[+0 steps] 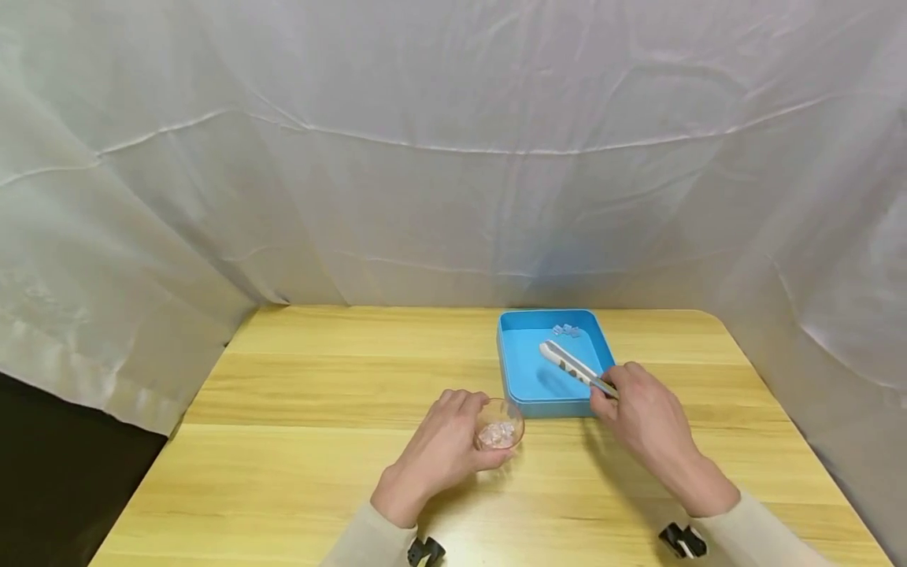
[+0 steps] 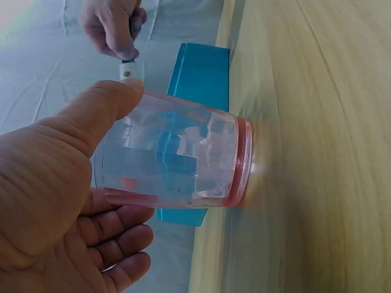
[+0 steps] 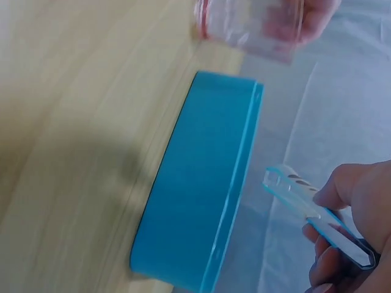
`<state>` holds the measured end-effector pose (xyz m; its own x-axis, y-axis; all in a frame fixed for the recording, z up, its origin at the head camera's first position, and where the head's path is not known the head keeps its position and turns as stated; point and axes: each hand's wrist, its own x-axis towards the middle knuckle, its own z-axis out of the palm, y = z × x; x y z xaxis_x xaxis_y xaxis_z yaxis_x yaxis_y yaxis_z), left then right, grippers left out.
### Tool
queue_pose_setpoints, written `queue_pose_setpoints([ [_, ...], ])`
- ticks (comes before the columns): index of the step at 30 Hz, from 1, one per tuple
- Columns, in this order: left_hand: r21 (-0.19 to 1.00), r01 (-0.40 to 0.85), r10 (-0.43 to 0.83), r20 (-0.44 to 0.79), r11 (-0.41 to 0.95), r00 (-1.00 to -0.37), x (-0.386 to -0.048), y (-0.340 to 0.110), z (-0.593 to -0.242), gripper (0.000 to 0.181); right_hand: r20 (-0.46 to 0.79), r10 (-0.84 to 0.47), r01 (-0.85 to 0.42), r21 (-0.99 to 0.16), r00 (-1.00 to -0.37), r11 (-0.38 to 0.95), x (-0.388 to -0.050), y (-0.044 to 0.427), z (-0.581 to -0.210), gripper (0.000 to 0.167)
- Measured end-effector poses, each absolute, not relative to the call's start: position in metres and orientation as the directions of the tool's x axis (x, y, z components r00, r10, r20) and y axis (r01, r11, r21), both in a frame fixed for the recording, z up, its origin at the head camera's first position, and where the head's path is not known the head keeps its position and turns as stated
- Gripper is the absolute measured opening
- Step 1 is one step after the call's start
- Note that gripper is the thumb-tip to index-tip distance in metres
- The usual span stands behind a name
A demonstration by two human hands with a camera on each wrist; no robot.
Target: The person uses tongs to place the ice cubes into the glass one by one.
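A clear cup [image 1: 500, 425] with a reddish base, holding several clear pieces [image 1: 497, 435], stands on the table just in front of the blue tray [image 1: 553, 409]. My left hand [image 1: 446, 441] grips the cup from its left side, thumb and fingers around it; the left wrist view shows the cup [image 2: 177, 152] close up. My right hand [image 1: 648, 417] holds a pair of tongs [image 1: 577, 368] over the tray's right part, tips pointing back and left. In the right wrist view the tongs [image 3: 317, 213] are pinched between thumb and fingers. Several clear pieces [image 1: 566, 331] lie at the tray's back.
The wooden table [image 1: 319, 394] extends around the tray and both hands. A pale curtain [image 1: 425, 197] hangs behind the table and along both sides. A dark area [image 1: 64, 472] shows at the lower left.
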<state>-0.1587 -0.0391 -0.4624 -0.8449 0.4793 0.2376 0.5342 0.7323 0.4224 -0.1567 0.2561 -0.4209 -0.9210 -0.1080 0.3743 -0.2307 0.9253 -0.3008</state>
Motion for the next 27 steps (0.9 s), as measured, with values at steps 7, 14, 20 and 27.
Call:
queue_pose_setpoints([
  [7,0.419,0.542,0.479,0.253,0.729,-0.841,-0.159,-0.042,-0.463,0.074,0.473,-0.183,-0.341,-0.273,-0.862,0.900,-0.133,0.245,-0.415,0.007],
  [14,0.434,0.533,0.472,0.248,0.726,-0.846,-0.160,-0.044,-0.464,0.074,0.575,-0.283,-0.478,-0.221,-0.768,0.850,-0.120,0.239,-0.419,0.017],
  [20,0.433,0.540,0.470,0.266,0.722,-0.842,-0.161,-0.044,-0.466,0.074,0.611,-0.382,-0.593,-0.182,-0.693,0.784,-0.115,0.234,-0.429,0.019],
  [27,0.440,0.533,0.468,0.255,0.723,-0.846,-0.161,-0.043,-0.466,0.075,0.623,-0.428,-0.652,-0.178,-0.654,0.737,-0.113,0.232,-0.438,0.015],
])
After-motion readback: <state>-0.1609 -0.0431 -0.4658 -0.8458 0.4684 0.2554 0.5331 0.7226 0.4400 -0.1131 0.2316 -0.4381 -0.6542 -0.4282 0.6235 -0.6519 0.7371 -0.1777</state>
